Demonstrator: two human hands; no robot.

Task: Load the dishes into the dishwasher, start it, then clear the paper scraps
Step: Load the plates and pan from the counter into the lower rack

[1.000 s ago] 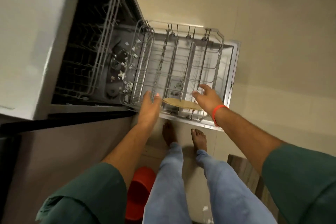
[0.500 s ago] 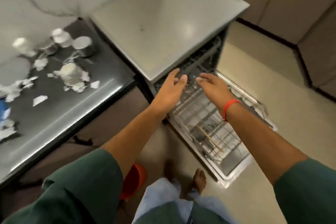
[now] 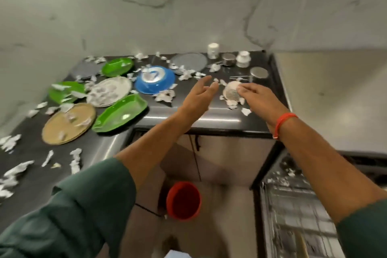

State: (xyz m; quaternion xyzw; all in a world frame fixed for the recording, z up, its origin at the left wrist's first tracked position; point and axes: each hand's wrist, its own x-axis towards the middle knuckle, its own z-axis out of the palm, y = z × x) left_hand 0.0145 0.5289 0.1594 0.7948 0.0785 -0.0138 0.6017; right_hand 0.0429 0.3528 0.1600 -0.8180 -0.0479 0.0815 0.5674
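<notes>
Dishes lie across the black counter (image 3: 219,119): a blue plate (image 3: 155,80), green oval trays (image 3: 121,113), a tan plate (image 3: 68,123), a steel plate (image 3: 110,91) and a small steel bowl (image 3: 231,90) among torn paper scraps (image 3: 165,96). My left hand (image 3: 199,95) hovers over the counter with fingers straight, holding nothing. To its right, my right hand (image 3: 258,97) reaches to the small steel bowl, fingertips at its rim. The dishwasher rack (image 3: 293,205) shows at the lower right, blurred.
A red bin (image 3: 184,200) stands on the floor below the counter. Small steel and white containers (image 3: 243,59) sit at the counter's back right. The dishwasher top (image 3: 335,100) adjoins the counter on the right. More scraps (image 3: 12,172) litter the left.
The view swung up from the open dishwasher rack to the counter. Both hands left the rack and now reach over the counter, the right one at the small steel bowl.
</notes>
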